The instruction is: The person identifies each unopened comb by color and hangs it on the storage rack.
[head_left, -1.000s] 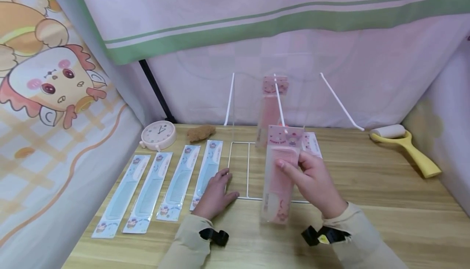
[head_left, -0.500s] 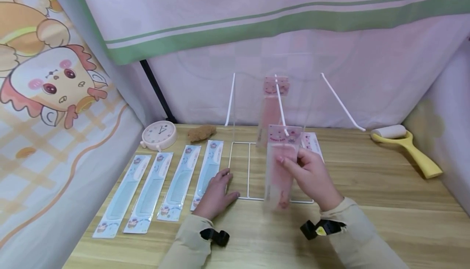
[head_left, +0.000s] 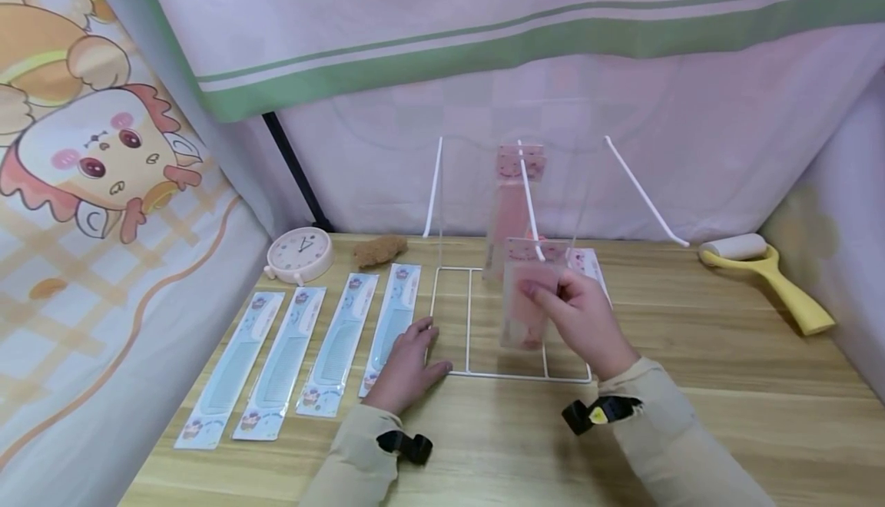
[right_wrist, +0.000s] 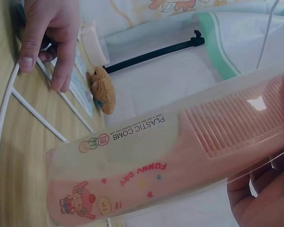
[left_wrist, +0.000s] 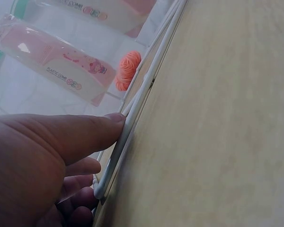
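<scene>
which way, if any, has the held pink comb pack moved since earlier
Yes: the lower end of the pink comb pack has moved up the head view, from below the front bar of the white rack to above it.

White wire rack [head_left: 469,323], upright on tabletop [head_left: 691,430]. Pink comb [head_left: 528,315], packaged, held near upright, top at rack's middle hook [head_left: 531,207]; can't tell if threaded.
</scene>
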`<state>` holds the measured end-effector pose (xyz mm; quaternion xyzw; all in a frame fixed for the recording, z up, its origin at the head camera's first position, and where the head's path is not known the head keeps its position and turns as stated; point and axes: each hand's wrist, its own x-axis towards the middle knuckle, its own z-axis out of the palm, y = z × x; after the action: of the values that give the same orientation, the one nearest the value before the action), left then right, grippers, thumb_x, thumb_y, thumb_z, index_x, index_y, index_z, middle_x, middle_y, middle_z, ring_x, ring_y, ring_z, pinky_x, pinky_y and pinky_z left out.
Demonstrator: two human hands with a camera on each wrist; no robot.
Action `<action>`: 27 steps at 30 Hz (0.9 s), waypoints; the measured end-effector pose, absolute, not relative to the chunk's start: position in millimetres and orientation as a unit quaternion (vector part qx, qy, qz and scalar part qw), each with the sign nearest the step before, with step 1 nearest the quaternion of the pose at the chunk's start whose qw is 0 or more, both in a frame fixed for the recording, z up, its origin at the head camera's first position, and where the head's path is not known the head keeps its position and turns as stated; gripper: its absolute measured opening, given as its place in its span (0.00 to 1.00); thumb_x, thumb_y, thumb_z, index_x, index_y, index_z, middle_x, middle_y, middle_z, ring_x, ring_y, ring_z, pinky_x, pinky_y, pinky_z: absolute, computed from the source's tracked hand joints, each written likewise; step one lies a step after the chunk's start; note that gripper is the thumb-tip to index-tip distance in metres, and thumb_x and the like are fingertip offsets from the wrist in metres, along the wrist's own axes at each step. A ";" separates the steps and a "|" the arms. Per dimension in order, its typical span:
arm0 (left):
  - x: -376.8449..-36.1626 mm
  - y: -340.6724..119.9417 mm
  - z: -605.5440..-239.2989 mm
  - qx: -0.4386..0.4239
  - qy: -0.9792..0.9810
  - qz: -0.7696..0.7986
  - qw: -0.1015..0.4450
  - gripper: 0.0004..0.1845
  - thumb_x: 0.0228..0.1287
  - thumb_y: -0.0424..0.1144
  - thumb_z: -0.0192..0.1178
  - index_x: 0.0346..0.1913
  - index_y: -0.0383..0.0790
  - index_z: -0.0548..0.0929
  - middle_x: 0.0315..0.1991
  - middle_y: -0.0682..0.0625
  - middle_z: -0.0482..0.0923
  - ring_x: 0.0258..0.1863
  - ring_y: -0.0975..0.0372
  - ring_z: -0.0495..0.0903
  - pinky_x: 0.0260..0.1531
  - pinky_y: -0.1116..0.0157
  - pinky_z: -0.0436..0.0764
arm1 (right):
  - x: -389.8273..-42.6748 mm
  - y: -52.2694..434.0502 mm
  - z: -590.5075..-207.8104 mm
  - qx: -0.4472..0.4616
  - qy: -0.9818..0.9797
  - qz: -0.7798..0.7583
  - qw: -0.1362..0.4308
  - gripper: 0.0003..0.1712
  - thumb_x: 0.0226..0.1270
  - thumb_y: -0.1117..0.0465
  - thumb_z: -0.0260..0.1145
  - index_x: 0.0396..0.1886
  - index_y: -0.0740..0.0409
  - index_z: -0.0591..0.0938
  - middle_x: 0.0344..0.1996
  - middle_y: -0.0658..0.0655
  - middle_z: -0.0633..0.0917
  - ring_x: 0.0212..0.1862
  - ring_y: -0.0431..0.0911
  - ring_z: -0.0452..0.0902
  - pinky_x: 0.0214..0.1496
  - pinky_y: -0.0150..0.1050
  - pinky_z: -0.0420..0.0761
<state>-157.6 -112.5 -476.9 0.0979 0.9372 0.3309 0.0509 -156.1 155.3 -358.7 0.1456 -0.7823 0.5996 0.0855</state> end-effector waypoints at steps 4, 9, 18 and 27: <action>-157.5 -112.8 -476.6 0.099 0.937 0.332 0.050 0.34 0.65 0.44 0.69 0.69 0.31 0.71 0.75 0.42 0.60 0.73 0.44 0.60 0.70 0.48 0.65 | -162.7 155.0 -360.3 0.146 -0.781 0.601 0.086 0.14 0.71 0.61 0.67 0.51 0.65 0.85 0.49 0.63 0.86 0.45 0.45 0.82 0.45 0.37 0.85; -157.3 -113.1 -476.3 0.099 0.937 0.332 0.049 0.34 0.65 0.44 0.69 0.69 0.32 0.71 0.76 0.42 0.60 0.73 0.44 0.60 0.70 0.48 0.65 | -169.5 154.9 -362.1 0.145 -0.785 0.597 0.084 0.14 0.72 0.59 0.66 0.50 0.64 0.84 0.51 0.62 0.85 0.48 0.46 0.81 0.48 0.36 0.85; -157.1 -112.9 -475.1 0.100 0.936 0.335 0.048 0.35 0.64 0.44 0.69 0.69 0.31 0.71 0.76 0.42 0.60 0.72 0.45 0.61 0.70 0.48 0.65 | -181.4 154.7 -362.4 0.143 -0.789 0.591 0.090 0.15 0.72 0.56 0.67 0.48 0.63 0.86 0.40 0.62 0.87 0.40 0.44 0.81 0.41 0.35 0.83; -156.6 -112.4 -475.1 0.100 0.937 0.331 0.046 0.34 0.64 0.44 0.69 0.69 0.31 0.72 0.75 0.42 0.60 0.72 0.45 0.61 0.70 0.48 0.66 | -196.7 153.8 -360.3 0.154 -0.797 0.569 0.132 0.11 0.69 0.58 0.69 0.43 0.61 0.88 0.28 0.59 0.85 0.31 0.41 0.77 0.32 0.32 0.78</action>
<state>-156.6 -112.4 -475.1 0.1000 0.9370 0.3315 0.0456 -196.7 153.8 -360.3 0.1542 -0.7968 0.5691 0.1319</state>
